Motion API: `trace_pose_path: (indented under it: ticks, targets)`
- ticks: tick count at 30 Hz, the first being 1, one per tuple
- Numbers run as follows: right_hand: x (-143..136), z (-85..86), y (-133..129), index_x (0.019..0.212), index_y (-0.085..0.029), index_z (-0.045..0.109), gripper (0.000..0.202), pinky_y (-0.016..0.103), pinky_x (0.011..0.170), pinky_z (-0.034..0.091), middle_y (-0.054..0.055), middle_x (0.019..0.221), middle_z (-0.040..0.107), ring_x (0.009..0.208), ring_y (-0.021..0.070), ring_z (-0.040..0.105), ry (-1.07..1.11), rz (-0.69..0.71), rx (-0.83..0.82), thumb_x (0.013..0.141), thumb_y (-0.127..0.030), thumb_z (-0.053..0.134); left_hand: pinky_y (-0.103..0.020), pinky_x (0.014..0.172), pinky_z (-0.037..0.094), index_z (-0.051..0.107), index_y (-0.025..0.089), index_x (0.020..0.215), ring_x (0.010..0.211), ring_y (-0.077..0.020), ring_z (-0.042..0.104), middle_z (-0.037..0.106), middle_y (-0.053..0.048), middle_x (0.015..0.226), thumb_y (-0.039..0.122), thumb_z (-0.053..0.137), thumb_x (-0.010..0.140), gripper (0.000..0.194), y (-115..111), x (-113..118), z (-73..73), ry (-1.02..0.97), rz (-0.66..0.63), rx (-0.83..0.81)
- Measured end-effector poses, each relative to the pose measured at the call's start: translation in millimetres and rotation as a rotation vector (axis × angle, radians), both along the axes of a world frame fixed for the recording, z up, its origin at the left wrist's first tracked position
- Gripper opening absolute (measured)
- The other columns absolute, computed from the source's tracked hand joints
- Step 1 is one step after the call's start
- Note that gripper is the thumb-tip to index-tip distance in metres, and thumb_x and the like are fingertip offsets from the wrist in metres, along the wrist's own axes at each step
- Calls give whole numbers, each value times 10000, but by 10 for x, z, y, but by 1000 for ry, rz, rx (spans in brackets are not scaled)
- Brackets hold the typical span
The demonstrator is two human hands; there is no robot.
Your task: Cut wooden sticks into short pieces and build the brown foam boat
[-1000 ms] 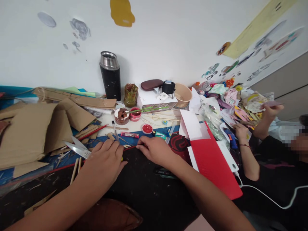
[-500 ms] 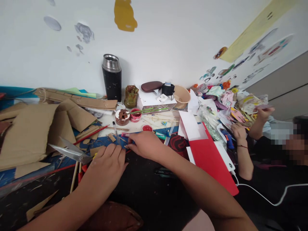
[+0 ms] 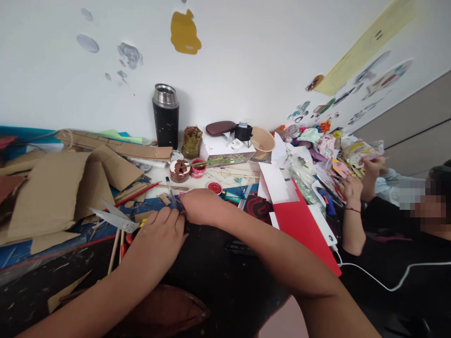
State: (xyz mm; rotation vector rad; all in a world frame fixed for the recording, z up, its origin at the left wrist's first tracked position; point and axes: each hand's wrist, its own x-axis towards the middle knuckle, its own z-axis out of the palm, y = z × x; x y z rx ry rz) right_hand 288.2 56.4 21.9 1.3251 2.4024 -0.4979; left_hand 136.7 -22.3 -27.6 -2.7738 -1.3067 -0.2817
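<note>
My left hand (image 3: 160, 227) is closed, palm down, over the front edge of the blue mat. A pair of scissors (image 3: 130, 226) juts out from under it to the left, blades apart, with a bit of yellow handle showing by the knuckles. My right hand (image 3: 200, 206) is curled beside it, fingertips meeting those of my left hand. Whatever small thing lies between the fingertips is hidden. Just behind the hands lies a pen (image 3: 170, 191). Past my right hand are an open red pot (image 3: 214, 188) and a teal tube (image 3: 231, 196).
Cut cardboard (image 3: 49, 192) covers the left side. A black flask (image 3: 165, 117), jars of brown (image 3: 179, 171) and pink paint (image 3: 198, 168) and a white box (image 3: 225, 152) stand along the wall. A red folder (image 3: 305, 220) lies right; beyond it, another person's hands (image 3: 353, 188) handle papers.
The view has shifted slightly. My right hand has moved in against my left and curled further, covering the small pink thing. The scissors have swung a little to the right.
</note>
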Motion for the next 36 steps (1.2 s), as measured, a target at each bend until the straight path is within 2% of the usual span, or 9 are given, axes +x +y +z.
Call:
trace_pose_path:
  ticks: [5, 11, 16, 20, 23, 26, 29, 32, 36]
  targets:
    - [79, -62, 1, 1033, -153, 809, 220, 345, 709, 515, 168, 1078, 827, 977, 318, 775, 89, -58, 9, 953, -296, 661, -505, 883, 538, 792, 72, 1094, 1023, -404, 681, 753, -208, 1026, 158, 660, 940, 221, 39, -3, 81, 18, 30, -124]
    - [186, -202, -87, 1030, -182, 801, 199, 310, 756, 478, 124, 1082, 823, 984, 261, 751, 195, -164, 82, 974, -320, 669, -511, 927, 548, 792, 55, 1114, 1066, -402, 693, 764, -216, 1060, 186, 694, 947, 233, 56, 1, 143, 20, 59, -167]
    - [164, -184, -136, 1067, -182, 790, 219, 308, 778, 481, 130, 1096, 821, 997, 263, 749, 176, -133, 120, 1002, -327, 639, -522, 946, 546, 788, 46, 1119, 1100, -417, 690, 763, -232, 1082, 206, 709, 945, 249, 57, 9, 152, 38, 59, -159]
    - [119, -164, -151, 1054, -158, 774, 231, 325, 779, 488, 166, 1090, 812, 992, 281, 750, 141, -124, 154, 1002, -314, 612, -520, 963, 541, 787, 66, 1077, 1105, -416, 690, 760, -234, 1063, 201, 719, 916, 221, 77, -9, 97, -4, 63, -133]
    - [148, -226, -169, 1007, -168, 766, 190, 303, 742, 464, 129, 1003, 811, 927, 250, 741, 220, -225, 163, 983, -312, 644, -517, 975, 536, 781, 107, 1045, 1111, -404, 687, 758, -213, 1070, 234, 699, 920, 196, 124, -76, 57, -104, 53, -142]
    - [222, -331, -210, 909, -167, 736, 123, 257, 670, 421, 53, 845, 768, 778, 177, 687, 481, -406, 132, 937, -281, 699, -513, 1013, 526, 763, 142, 1101, 1135, -381, 681, 759, -193, 1150, 316, 632, 959, 261, 195, -207, 106, -324, 49, -185]
    - [254, -391, -294, 927, -177, 698, 140, 217, 545, 365, -54, 635, 623, 537, 107, 546, 879, -583, -104, 941, -316, 695, -456, 967, 545, 749, 184, 1090, 1080, -347, 705, 782, -150, 1123, 480, 606, 957, 355, 232, -353, 253, -636, 170, -362]
    - [169, -345, -420, 947, -201, 652, 268, 211, 436, 291, -122, 501, 485, 385, 85, 391, 1243, -657, -363, 910, -458, 721, -367, 804, 551, 756, 216, 1029, 905, -288, 707, 791, -82, 989, 663, 703, 863, 479, 179, -437, 405, -958, 274, -761]
    - [-52, -200, -581, 907, -213, 618, 413, 203, 400, 260, -149, 438, 443, 343, 60, 301, 1497, -674, -548, 806, -557, 825, -297, 669, 476, 744, 188, 919, 717, -189, 611, 706, -29, 804, 673, 870, 715, 541, 7, -441, 476, -1267, 322, -1104]
